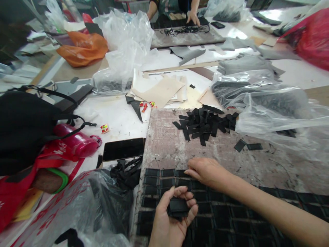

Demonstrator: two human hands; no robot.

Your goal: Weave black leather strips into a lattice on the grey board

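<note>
My left hand (173, 218) is palm up in the lower middle, its fingers curled round a small stack of black fabric pieces (178, 207). Just above it, my right hand (205, 170) has thumb and fingers pinched together at the right end of the top row, on the edge of a black fabric piece (181, 173). Rows of similar flat rectangles (238, 212) cover the near part of a worn greyish board (164, 140). Toward the board's far side lies a loose heap of black strips (205, 121), with two single pieces (240, 145) to its right.
A phone (123, 149), a pink bottle (77, 140) and a black bag (28, 130) lie left. Clear plastic bags (277, 103) overlap the board's right side. Beige scraps (161, 90) lie beyond it. Across the table, another person's hand (193, 17) is over black strips.
</note>
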